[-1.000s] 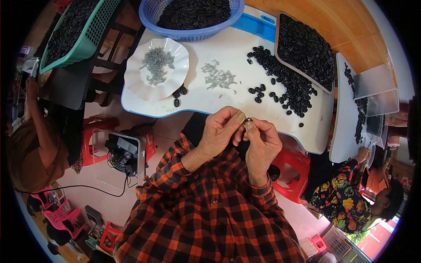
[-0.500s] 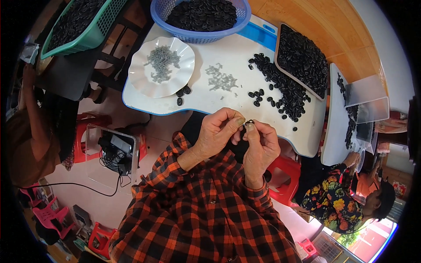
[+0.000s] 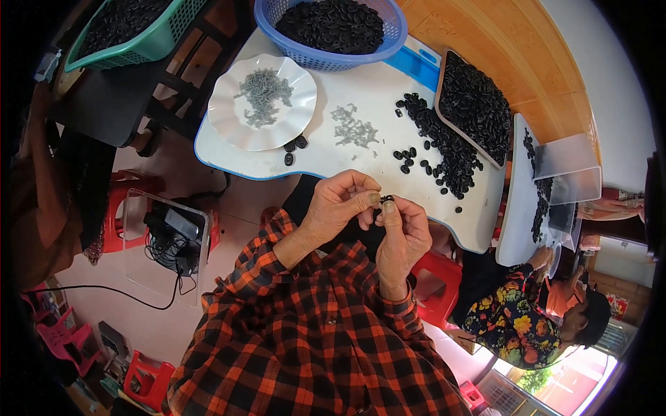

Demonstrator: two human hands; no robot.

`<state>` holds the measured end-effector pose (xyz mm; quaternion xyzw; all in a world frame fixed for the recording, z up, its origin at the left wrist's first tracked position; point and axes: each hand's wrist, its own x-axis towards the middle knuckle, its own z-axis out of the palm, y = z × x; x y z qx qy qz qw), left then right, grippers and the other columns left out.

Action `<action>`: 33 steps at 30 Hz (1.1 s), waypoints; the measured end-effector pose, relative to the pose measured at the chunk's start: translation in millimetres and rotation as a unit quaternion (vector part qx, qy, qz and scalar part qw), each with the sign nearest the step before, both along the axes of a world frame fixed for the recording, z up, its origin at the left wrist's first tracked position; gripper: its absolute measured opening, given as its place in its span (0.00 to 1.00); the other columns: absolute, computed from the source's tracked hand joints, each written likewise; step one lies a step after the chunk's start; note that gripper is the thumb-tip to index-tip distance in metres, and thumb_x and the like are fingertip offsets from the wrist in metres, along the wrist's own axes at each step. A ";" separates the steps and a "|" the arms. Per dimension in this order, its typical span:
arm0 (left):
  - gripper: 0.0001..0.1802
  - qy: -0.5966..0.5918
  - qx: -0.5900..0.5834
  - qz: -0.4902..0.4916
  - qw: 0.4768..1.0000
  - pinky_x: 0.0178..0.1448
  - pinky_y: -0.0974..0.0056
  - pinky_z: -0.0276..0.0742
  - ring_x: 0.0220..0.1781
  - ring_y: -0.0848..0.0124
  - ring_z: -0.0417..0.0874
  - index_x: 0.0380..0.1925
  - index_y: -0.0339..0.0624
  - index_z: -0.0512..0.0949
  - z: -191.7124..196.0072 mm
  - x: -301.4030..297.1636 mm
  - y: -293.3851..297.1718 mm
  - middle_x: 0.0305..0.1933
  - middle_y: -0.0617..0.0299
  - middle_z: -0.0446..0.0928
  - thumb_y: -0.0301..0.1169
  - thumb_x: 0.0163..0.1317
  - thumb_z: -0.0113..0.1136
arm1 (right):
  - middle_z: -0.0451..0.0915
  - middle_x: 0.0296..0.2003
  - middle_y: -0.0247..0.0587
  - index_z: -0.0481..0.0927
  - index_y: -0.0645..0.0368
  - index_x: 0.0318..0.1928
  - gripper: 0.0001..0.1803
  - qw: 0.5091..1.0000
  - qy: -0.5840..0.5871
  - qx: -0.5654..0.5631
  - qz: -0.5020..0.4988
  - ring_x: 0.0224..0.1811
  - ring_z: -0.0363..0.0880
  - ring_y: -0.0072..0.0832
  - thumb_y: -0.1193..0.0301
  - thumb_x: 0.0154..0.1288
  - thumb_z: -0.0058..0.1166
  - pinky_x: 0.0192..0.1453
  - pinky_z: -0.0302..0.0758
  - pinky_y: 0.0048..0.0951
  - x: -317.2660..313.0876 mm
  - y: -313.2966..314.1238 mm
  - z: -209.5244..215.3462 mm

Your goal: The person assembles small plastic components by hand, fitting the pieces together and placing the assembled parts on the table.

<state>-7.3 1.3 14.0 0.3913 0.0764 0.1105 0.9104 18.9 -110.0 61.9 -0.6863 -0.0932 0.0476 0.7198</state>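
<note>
In front of my chest, just off the table's near edge, both my hands are pinched close together. My right hand grips a small black oval part between thumb and forefinger. My left hand presses its thumb and forefinger together right at that part; whatever is between those fingertips is too small to make out. On the table beyond lie a loose patch of small clear pins and a spread of black oval parts. A white scalloped plate holds more grey, pin-like pieces.
A blue basket and a tray of black parts stand along the back of the white table. A green basket is at far left. At right, another person works at a second table.
My hands have shifted slightly left, and my left fingertips sit a little lower against the black part. The whole view has turned slightly.
</note>
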 end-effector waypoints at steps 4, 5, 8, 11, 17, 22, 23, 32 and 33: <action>0.06 -0.013 -0.013 0.026 0.999 0.25 0.75 0.76 0.23 0.79 0.77 0.37 0.31 0.75 -5.0 0.8 -3.8 0.28 0.60 0.77 0.24 0.63 0.57 | 0.79 0.30 0.37 0.76 0.68 0.41 0.06 0.998 0.056 0.023 -0.018 0.28 0.72 0.15 0.78 0.64 0.54 0.34 0.68 0.14 1.4 0.5 -3.9; 0.06 -0.012 -0.015 0.026 0.999 0.25 0.75 0.76 0.23 0.79 0.77 0.37 0.31 0.75 -3.6 0.5 -4.5 0.28 0.60 0.77 0.24 0.63 0.57 | 0.79 0.30 0.37 0.76 0.68 0.41 0.06 0.998 0.056 0.022 -0.018 0.28 0.72 0.15 0.78 0.64 0.54 0.34 0.68 0.14 1.8 0.8 -4.8; 0.07 -0.002 0.017 0.053 0.998 0.26 0.75 0.78 0.24 0.80 0.78 0.36 0.30 0.76 0.5 -1.5 -5.3 0.27 0.60 0.78 0.25 0.63 0.57 | 0.79 0.29 0.36 0.77 0.67 0.40 0.06 0.998 0.047 0.039 -0.016 0.28 0.72 0.14 0.77 0.64 0.55 0.34 0.71 0.15 2.1 2.8 -5.6; 0.07 -0.007 0.062 0.056 0.997 0.28 0.75 0.79 0.26 0.80 0.80 0.37 0.29 0.77 0.7 -0.5 -5.5 0.27 0.60 0.79 0.24 0.64 0.56 | 0.79 0.29 0.35 0.77 0.68 0.40 0.06 0.998 0.053 0.037 -0.024 0.28 0.72 0.14 0.77 0.64 0.54 0.34 0.71 0.15 2.8 4.6 -0.6; 0.08 -0.016 0.080 0.009 0.997 0.31 0.74 0.81 0.28 0.78 0.81 0.40 0.28 0.77 -4.7 -2.2 -1.2 0.29 0.58 0.80 0.23 0.63 0.56 | 0.78 0.28 0.35 0.77 0.68 0.40 0.06 0.996 0.083 0.019 -0.006 0.26 0.70 0.14 0.77 0.65 0.54 0.33 0.69 0.15 2.9 3.5 -0.8; 0.09 -0.027 -0.009 -0.071 0.997 0.32 0.70 0.82 0.28 0.73 0.82 0.40 0.28 0.77 -7.9 -1.1 7.3 0.30 0.55 0.80 0.22 0.63 0.56 | 0.77 0.27 0.32 0.77 0.67 0.39 0.06 0.994 0.098 0.034 -0.018 0.26 0.70 0.13 0.77 0.63 0.55 0.32 0.67 0.13 5.7 -0.4 -3.2; 0.09 -0.026 -0.011 -0.071 0.997 0.32 0.70 0.82 0.28 0.73 0.82 0.40 0.28 0.77 -9.8 -0.4 8.3 0.30 0.55 0.80 0.22 0.63 0.56 | 0.77 0.27 0.32 0.77 0.67 0.39 0.06 0.994 0.099 0.033 -0.019 0.26 0.70 0.13 0.77 0.63 0.55 0.32 0.67 0.13 7.0 -0.4 -1.4; 0.10 -0.020 -0.092 -0.089 0.992 0.30 0.71 0.82 0.28 0.72 0.82 0.41 0.27 0.76 -22.1 0.4 5.7 0.31 0.54 0.80 0.22 0.61 0.58 | 0.78 0.27 0.35 0.77 0.67 0.40 0.07 0.963 0.226 0.145 0.029 0.25 0.70 0.16 0.76 0.63 0.55 0.30 0.69 0.19 12.8 0.7 -1.2; 0.09 -0.017 -0.097 -0.090 0.991 0.30 0.71 0.81 0.27 0.72 0.82 0.41 0.28 0.76 -22.5 0.7 5.2 0.31 0.55 0.80 0.22 0.62 0.57 | 0.78 0.28 0.36 0.77 0.67 0.40 0.07 0.958 0.240 0.151 0.027 0.25 0.70 0.17 0.76 0.63 0.54 0.31 0.69 0.19 14.2 -1.2 -4.4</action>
